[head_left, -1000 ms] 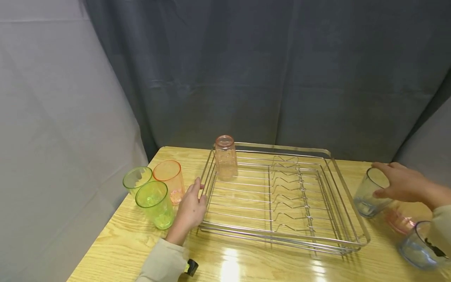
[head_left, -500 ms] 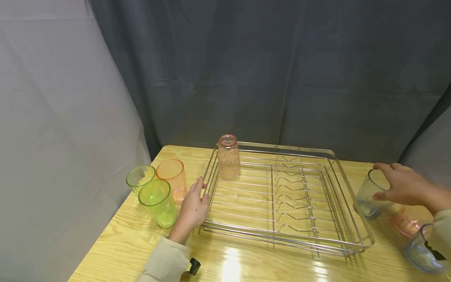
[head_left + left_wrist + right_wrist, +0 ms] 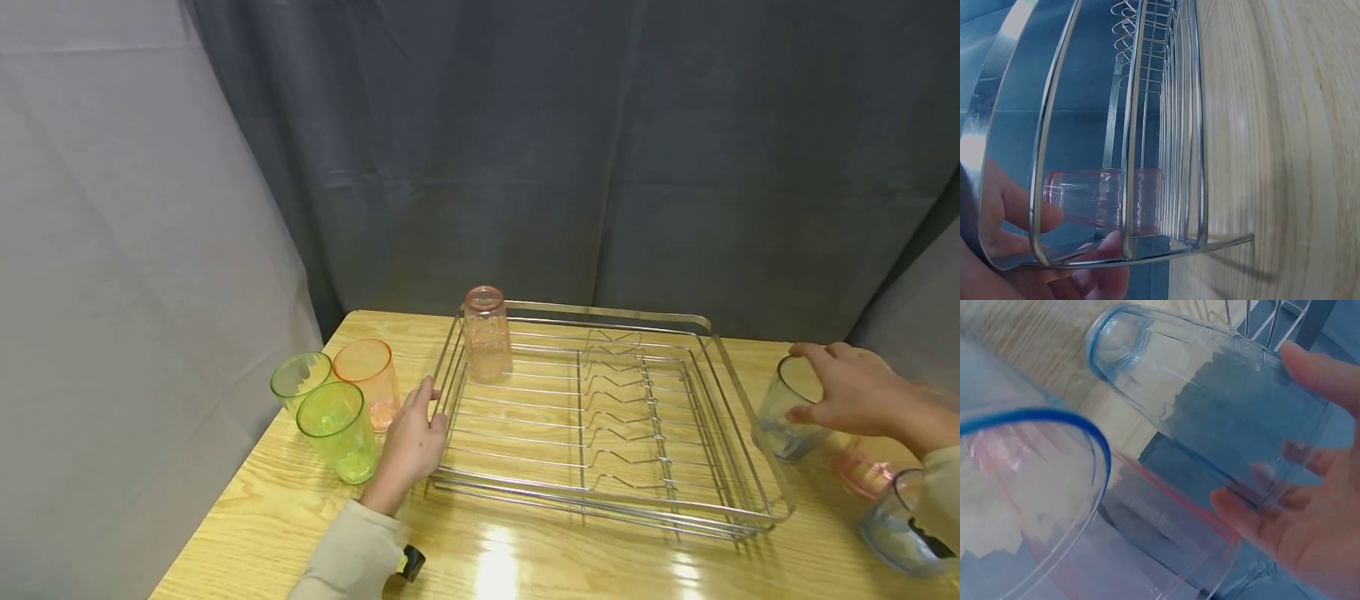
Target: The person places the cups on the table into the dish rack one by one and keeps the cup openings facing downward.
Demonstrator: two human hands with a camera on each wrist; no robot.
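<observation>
My left hand (image 3: 408, 446) holds the left side of a wire dish rack (image 3: 581, 425), its fingers curled among the bars in the left wrist view. Upside down in the rack's back left corner stands a pink tumbler (image 3: 487, 342). At the right, my right hand (image 3: 858, 392) grips a clear bluish tumbler (image 3: 1210, 394) near its rim, thumb on one side and fingers on the other. That tumbler stands upright on the table beside the rack. Close by are another pink tumbler (image 3: 1166, 512) and a blue-rimmed tumbler (image 3: 900, 529), partly covered by the right sleeve.
Left of the rack, two green tumblers (image 3: 341, 437) (image 3: 300, 375) and an orange tumbler (image 3: 367, 379) stand upright in a cluster. The wooden table (image 3: 247, 533) ends at a grey curtain (image 3: 465, 167) behind and a pale cloth (image 3: 135, 292) at the left.
The head view has shifted slightly. Both hands stay nearly where they were, the left at the rack and the right at the bluish tumbler.
</observation>
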